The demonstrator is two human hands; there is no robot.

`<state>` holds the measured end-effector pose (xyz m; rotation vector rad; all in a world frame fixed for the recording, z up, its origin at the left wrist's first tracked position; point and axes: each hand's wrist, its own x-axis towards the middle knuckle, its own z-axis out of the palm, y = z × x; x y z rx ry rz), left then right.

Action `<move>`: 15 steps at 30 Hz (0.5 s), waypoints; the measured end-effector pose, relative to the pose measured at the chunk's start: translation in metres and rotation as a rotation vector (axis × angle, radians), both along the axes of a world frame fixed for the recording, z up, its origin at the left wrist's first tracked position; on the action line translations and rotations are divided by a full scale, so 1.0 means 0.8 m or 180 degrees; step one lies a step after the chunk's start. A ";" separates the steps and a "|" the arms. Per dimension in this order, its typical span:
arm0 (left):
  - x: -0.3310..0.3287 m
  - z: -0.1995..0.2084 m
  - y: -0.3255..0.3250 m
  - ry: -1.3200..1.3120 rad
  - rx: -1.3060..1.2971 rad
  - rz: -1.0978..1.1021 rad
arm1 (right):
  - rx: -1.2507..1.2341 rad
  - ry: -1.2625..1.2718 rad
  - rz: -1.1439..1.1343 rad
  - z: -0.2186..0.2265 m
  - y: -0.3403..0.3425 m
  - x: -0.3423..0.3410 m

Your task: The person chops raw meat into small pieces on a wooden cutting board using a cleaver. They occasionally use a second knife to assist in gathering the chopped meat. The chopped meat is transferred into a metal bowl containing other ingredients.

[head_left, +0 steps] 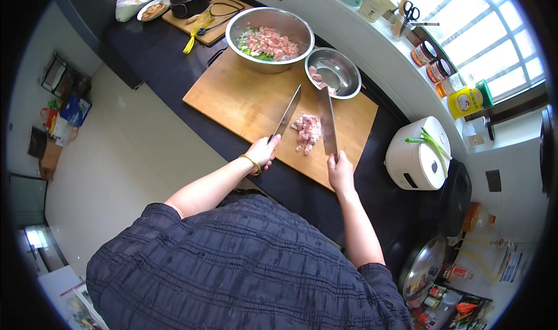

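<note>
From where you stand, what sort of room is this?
A kitchen, quite likely a home one: chopped meat lies on a cutting board, and what looks like a rice cooker stands on the dark counter.

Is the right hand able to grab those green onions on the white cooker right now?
Probably not right now: the right hand is holding a knife. Nothing seems to stand between it and the green onions on the white cooker, so an empty hand might reach them.
</note>
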<state>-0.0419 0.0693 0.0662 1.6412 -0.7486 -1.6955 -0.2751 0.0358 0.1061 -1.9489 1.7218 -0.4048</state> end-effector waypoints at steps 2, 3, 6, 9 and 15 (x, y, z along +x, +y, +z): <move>-0.003 0.003 0.000 -0.0011 -0.0012 0.0085 | 0.0385 -0.0047 -0.0181 -0.031 -0.008 -0.002; -0.004 0.004 0.000 -0.0014 -0.0004 0.0072 | 0.0761 -0.0099 -0.0255 -0.026 -0.014 -0.009; -0.005 0.004 0.003 -0.0062 0.0023 0.0057 | 0.0176 -0.0086 0.0137 0.005 -0.014 0.000; -0.005 0.010 0.004 -0.0108 -0.0036 0.0028 | 0.0208 0.0240 0.0225 -0.034 -0.007 -0.001; -0.005 0.008 0.010 -0.0161 -0.0043 0.0048 | -0.0057 0.0106 0.0128 -0.016 0.000 0.013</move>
